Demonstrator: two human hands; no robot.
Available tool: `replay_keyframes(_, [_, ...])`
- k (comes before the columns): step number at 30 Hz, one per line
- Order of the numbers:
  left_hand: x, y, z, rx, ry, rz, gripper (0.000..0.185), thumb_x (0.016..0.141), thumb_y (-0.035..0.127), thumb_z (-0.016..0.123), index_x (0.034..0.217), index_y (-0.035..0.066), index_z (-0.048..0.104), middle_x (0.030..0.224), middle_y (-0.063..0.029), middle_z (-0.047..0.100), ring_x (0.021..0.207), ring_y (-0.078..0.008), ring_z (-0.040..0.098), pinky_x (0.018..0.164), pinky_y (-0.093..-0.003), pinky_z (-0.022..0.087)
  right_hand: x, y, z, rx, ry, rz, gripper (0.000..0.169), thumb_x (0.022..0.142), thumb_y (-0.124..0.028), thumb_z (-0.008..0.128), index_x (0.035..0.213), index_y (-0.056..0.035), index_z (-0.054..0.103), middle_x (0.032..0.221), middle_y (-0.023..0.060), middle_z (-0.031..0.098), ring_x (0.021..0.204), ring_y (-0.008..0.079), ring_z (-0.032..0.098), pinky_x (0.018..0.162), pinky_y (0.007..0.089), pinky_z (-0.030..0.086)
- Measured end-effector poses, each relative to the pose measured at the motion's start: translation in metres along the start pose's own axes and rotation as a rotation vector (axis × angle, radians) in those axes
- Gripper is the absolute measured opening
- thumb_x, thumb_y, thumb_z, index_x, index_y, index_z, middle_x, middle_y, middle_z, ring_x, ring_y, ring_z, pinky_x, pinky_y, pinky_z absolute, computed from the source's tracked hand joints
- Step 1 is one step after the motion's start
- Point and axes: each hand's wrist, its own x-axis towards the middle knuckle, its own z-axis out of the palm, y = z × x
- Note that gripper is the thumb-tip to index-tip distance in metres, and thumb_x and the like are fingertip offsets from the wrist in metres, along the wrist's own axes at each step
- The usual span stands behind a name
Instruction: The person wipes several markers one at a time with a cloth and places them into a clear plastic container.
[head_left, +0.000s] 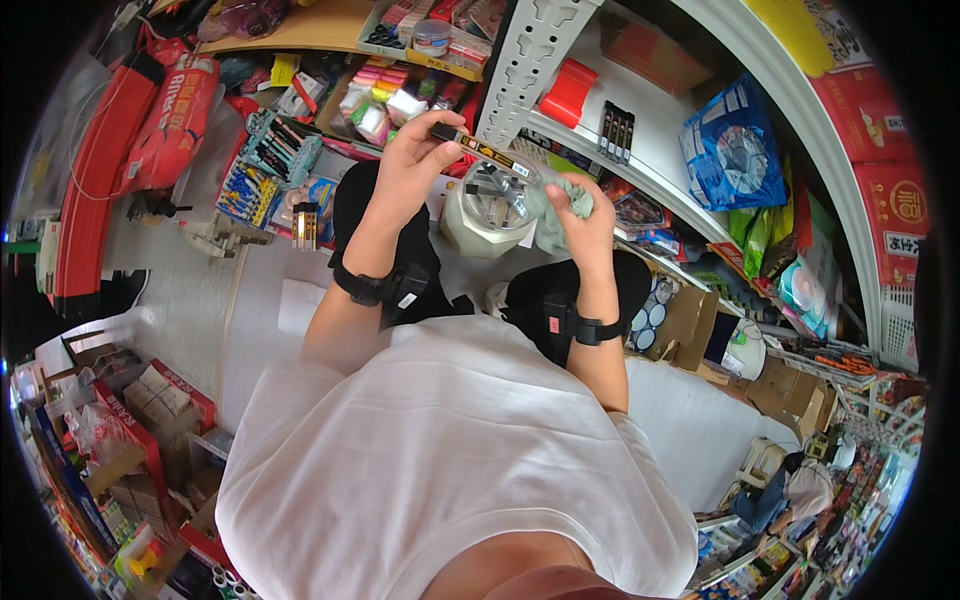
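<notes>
My left hand pinches one end of a slim plastic case with a black cap and a black-and-gold label. The case slants down to the right above an open, clear faceted jar. Inside the jar lie more slim clear cases with black caps. In my right hand a crumpled grey-green cloth is bunched, close to the jar's right rim. Its folds hide part of the fingers. The jar stands between my knees.
Several similar black cases are lined up on the white metal shelf, near a red plastic piece and a blue bag. More cases stand left, beside trays of pens. Another person is at far lower right.
</notes>
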Motion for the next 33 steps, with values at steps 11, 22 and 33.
replay_keyframes(11, [-0.007, -0.004, 0.033, 0.235, -0.034, 0.193, 0.027, 0.084, -0.01, 0.057, 0.11, -0.003, 0.055, 0.11, -0.0079, 0.055, 0.098, -0.014, 0.057, 0.086, -0.0249, 0.047, 0.004, 0.018, 0.018, 0.132, 0.15, 0.158, 0.037, 0.075, -0.029, 0.079, 0.088, 0.003, 0.066, 0.075, 0.0055, 0.066, 0.069, 0.0104, 0.057, 0.069, 0.0262, 0.047])
replay_keyframes(22, [0.009, -0.003, 0.035, 0.082, -0.067, 0.026, 0.029, 0.086, -0.001, 0.06, 0.115, 0.001, 0.054, 0.104, -0.0039, 0.058, 0.089, -0.0084, 0.057, 0.079, -0.0223, 0.047, 0.006, 0.014, -0.018, 0.127, -0.01, -0.029, 0.028, 0.076, -0.016, 0.076, 0.099, -0.0042, 0.067, 0.086, 0.0037, 0.066, 0.083, 0.0121, 0.057, 0.08, 0.0273, 0.045])
replay_keyframes(33, [0.02, -0.048, 0.037, -0.127, -0.132, 0.046, 0.034, 0.083, 0.001, 0.064, 0.116, 0.001, 0.055, 0.103, -0.0061, 0.061, 0.093, -0.0141, 0.061, 0.081, -0.0286, 0.051, 0.003, 0.028, -0.028, -0.019, 0.01, -0.102, 0.023, 0.081, -0.013, 0.071, 0.101, -0.0018, 0.066, 0.098, 0.0075, 0.065, 0.092, 0.0162, 0.058, 0.085, 0.0292, 0.045])
